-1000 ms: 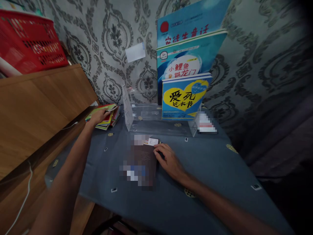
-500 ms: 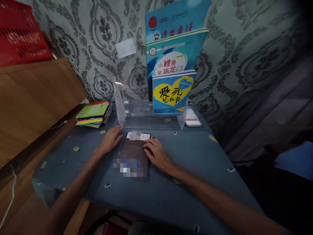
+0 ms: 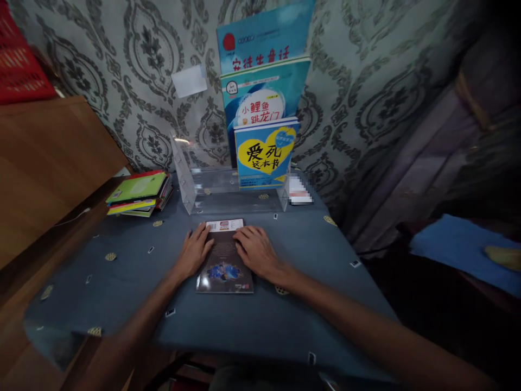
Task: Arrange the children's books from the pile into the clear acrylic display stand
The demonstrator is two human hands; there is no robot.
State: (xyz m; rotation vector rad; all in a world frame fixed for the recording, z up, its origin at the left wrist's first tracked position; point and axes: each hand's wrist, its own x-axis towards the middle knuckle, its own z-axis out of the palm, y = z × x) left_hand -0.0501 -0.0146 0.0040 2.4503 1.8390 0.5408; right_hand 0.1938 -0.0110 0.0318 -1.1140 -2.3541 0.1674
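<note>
A dark book (image 3: 223, 255) lies flat on the cloth-covered table, with a white strip along its far end and a blue picture near its close end. My left hand (image 3: 194, 251) rests at the book's left edge, fingers stretched forward and apart. At the right edge, my right hand (image 3: 257, 251) lies with its fingertips on the cover, fingers loosely bent and not gripping. Just beyond the book stands a clear acrylic book rack (image 3: 240, 203). Its right part bears a blue book with a yellow heart (image 3: 264, 155), a teal book (image 3: 266, 89) and a taller blue book (image 3: 266, 38) behind.
A stack of books (image 3: 138, 190) with a green one on top lies at the table's left. Right of the rack is a small white item (image 3: 300, 190), partly blurred out. A wooden cabinet (image 3: 52, 157) with a red basket (image 3: 22, 60) stands at far left.
My left hand has come in from beside the book onto its left edge. The book now lies straighter. My right hand stays at its right edge. The whole view has shifted a little.
</note>
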